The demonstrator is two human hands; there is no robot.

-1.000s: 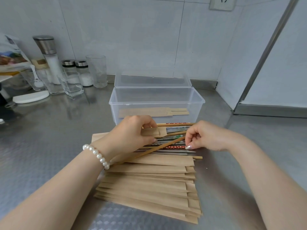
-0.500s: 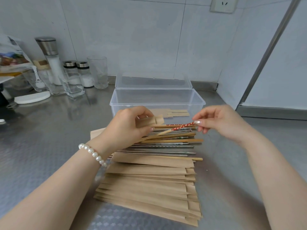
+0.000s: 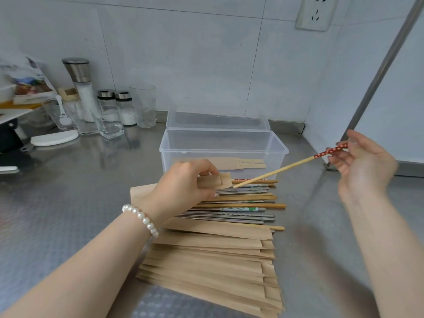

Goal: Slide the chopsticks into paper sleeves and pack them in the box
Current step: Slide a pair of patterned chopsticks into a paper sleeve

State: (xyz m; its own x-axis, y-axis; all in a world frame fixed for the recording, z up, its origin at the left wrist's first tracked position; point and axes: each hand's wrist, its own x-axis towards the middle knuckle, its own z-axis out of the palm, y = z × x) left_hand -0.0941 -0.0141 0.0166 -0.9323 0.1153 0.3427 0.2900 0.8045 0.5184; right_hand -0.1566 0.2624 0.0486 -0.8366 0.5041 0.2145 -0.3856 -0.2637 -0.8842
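A wooden chopstick (image 3: 282, 167) with a red patterned top is pinched at that top end by the right hand (image 3: 362, 166), raised at the right of the scene, and its bare tip is pointed down and left at the open mouth of a paper sleeve (image 3: 215, 181). The sleeve is gripped near its mouth by the left hand (image 3: 183, 189), thumb and fingers curled round the paper, above the loose chopsticks (image 3: 243, 203) laid on the counter (image 3: 68, 203). The tip is seen just at the mouth, though whether it has entered cannot be told. The step in hand is judged to be the sliding of this chopstick into its sleeve; the mouth would need to be kept open and the stick lined up with the sleeve before being pushed in. Nearer, a stack of empty sleeves (image 3: 211, 267) is spread out. Farther off, the clear box (image 3: 223, 145) stands open, with one sleeved pair (image 3: 238, 162) already laid inside.
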